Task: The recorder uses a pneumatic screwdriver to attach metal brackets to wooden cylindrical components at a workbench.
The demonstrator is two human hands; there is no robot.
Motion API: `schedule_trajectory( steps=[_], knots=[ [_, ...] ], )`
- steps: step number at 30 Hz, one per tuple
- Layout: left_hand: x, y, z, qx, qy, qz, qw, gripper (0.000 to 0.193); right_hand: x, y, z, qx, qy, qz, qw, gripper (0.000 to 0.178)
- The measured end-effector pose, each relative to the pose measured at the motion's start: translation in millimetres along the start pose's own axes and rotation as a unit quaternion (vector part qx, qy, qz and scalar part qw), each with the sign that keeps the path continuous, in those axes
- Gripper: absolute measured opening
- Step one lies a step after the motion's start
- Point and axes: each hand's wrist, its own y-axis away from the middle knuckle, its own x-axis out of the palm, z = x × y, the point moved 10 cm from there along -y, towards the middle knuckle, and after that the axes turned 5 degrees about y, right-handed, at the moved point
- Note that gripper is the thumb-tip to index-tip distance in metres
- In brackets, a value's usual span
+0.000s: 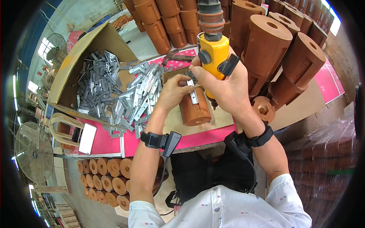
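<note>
A reddish-brown wooden cylinder (195, 114) lies on a board (224, 118) in front of me. My left hand (172, 94) pinches a small silver metal strip (194, 98) with holes and rests it on top of the cylinder. Wrapped round a yellow power screwdriver (213, 49) is my right hand (229, 88); the tool hangs from a thick dark hose or sleeve above. Its tip points down, just right of the cylinder. Behind my left fingers, a small box of screws (192, 77) is partly covered.
Loose metal strips (133, 97) spill from a cardboard box (62, 85) on the left. A hammer (178, 57) lies behind. Stacked wooden cylinders (266, 45) stand at right and back; more (104, 182) are piled below left. A phone (88, 138) leans at the table's left edge.
</note>
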Motion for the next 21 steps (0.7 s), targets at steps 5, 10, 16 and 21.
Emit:
schedule_trajectory(
  steps=[5, 10, 16, 21],
  knots=[
    [-3.1, 11.7, 12.2, -0.067, -0.019, -0.001, 0.998, 0.041, 3.6, -0.3, -1.7, 0.009, -0.005, 0.005, 1.0, 0.041],
    [13.2, 32.6, -0.8, -0.02, -0.055, 0.043, 0.997, 0.039, 2.2, -2.5, 2.5, -0.01, 0.004, 0.001, 1.0, 0.041],
    [-0.9, 31.3, -11.5, 0.043, -0.129, -0.017, 0.991, 0.038, 6.5, -3.5, -3.9, 0.01, -0.009, 0.009, 1.0, 0.041],
    [-27.0, 3.5, -30.5, 0.177, -0.316, -0.116, 0.925, 0.023, 5.0, -7.0, 4.3, 0.009, -0.021, 0.009, 1.0, 0.04]
  ],
)
